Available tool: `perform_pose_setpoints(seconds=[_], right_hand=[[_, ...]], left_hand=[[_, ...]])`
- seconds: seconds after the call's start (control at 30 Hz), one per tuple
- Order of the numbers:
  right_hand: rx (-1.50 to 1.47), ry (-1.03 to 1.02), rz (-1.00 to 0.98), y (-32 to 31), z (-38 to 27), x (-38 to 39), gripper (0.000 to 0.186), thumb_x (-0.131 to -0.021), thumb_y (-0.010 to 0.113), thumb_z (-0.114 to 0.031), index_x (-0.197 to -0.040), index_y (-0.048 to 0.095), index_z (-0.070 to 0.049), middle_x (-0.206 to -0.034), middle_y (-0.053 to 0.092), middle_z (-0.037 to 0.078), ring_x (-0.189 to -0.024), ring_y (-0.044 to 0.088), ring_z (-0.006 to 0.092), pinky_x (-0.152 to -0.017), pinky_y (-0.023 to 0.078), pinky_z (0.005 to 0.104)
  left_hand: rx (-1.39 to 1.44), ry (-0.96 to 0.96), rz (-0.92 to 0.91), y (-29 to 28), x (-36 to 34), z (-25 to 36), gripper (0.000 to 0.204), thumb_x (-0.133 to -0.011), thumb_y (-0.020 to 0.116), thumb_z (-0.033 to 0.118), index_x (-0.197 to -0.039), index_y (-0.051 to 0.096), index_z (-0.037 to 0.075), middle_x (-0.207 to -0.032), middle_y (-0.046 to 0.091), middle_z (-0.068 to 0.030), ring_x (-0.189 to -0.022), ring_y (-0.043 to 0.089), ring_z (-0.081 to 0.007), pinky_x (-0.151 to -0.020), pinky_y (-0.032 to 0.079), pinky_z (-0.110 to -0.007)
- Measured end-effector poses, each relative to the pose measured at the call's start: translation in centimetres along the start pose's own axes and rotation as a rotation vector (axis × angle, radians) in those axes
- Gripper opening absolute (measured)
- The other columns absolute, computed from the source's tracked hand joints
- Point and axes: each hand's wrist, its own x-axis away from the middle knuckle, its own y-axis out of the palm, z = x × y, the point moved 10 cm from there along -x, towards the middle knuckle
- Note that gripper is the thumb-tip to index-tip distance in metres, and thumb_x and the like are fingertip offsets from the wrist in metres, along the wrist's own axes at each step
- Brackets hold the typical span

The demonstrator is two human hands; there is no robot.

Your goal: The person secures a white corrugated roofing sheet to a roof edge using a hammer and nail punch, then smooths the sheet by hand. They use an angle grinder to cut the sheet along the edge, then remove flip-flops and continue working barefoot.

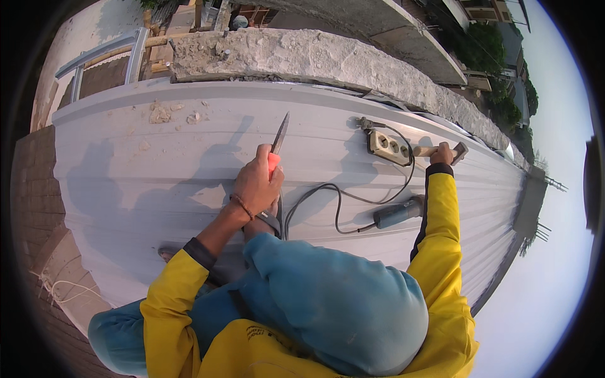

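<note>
My left hand (255, 183) is closed round the red handle of a pointed metal chisel (280, 133), which is held with its tip angled up and away from me over the light grey corrugated metal sheet (157, 214). My right hand (441, 154) grips a hammer (459, 153) with a wooden handle at the right, beside a cream power strip (389, 147). A black cable (337, 201) curves across the sheet to a dark blue-grey angle grinder (397, 214) lying below the power strip. My bent leg (334, 302) in blue trousers is beneath my arms.
A rough concrete wall top (302, 57) runs along the sheet's far edge, with rubble (161, 114) lying near it. At top left is a metal frame (132, 60); at left, a tiled roof (39, 183) with loose cord. At right, rebar (554, 184) sticks out from a concrete column.
</note>
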Motion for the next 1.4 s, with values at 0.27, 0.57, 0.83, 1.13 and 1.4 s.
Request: perform_pose_setpoints(seconds=[0.27,0.57,0.83,1.13,1.4], right_hand=[[-0.981,0.759,-0.017,12.9,11.7,-4.3,0.026,-0.093,0.067,-0.022,-0.112,0.066,-0.005,-0.098,0.071,0.016,-0.087,0.070,0.0328,-0.080,0.056,0.0462],[-0.686,0.703,0.134,0.3,0.1,2.9,0.063,-0.095,0.070,-0.043,-0.138,0.049,-0.002,-0.113,0.061,0.011,-0.086,0.060,0.0204,-0.067,0.047,0.0279],[-1.690,-0.031,-0.795,-7.8,-31.4,18.9,0.050,-0.111,0.046,-0.042,-0.130,0.060,0.002,-0.107,0.066,0.009,-0.093,0.059,0.0148,-0.084,0.049,0.0286],[-1.674,0.292,-0.214,-7.3,-15.0,9.5,0.036,-0.111,0.046,-0.034,-0.091,0.052,-0.005,-0.081,0.057,0.006,-0.073,0.061,0.0210,-0.069,0.054,0.0351],[-1.595,0.891,-0.038,6.6,11.9,-0.3,0.028,-0.107,0.039,-0.022,-0.104,0.057,0.000,-0.102,0.062,0.014,-0.083,0.064,0.0260,-0.074,0.059,0.0420]], left_hand=[[0.014,-0.020,-0.037,1.1,-0.1,0.9,0.047,-0.093,0.060,0.016,-0.131,0.038,-0.001,-0.110,0.068,-0.0257,-0.096,0.069,-0.0454,-0.085,0.054,-0.052],[0.160,0.045,0.152,2.4,-1.5,4.6,0.054,-0.090,0.062,0.011,-0.135,0.034,0.001,-0.110,0.067,-0.0246,-0.092,0.068,-0.0460,-0.081,0.055,-0.052],[0.055,0.367,-0.059,8.5,-2.9,11.4,0.057,-0.088,0.064,-0.001,-0.139,0.038,-0.001,-0.126,0.063,-0.0197,-0.106,0.066,-0.0395,-0.090,0.054,-0.047],[-0.018,0.617,0.319,-3.5,-2.5,8.6,0.040,-0.096,0.062,0.013,-0.133,0.052,0.001,-0.135,0.054,-0.0210,-0.124,0.054,-0.0390,-0.105,0.046,-0.048],[-0.544,0.502,0.593,-15.3,-9.9,-0.5,0.032,-0.100,0.058,0.026,-0.126,0.054,0.006,-0.128,0.052,-0.0165,-0.123,0.050,-0.0372,-0.107,0.039,-0.053]])
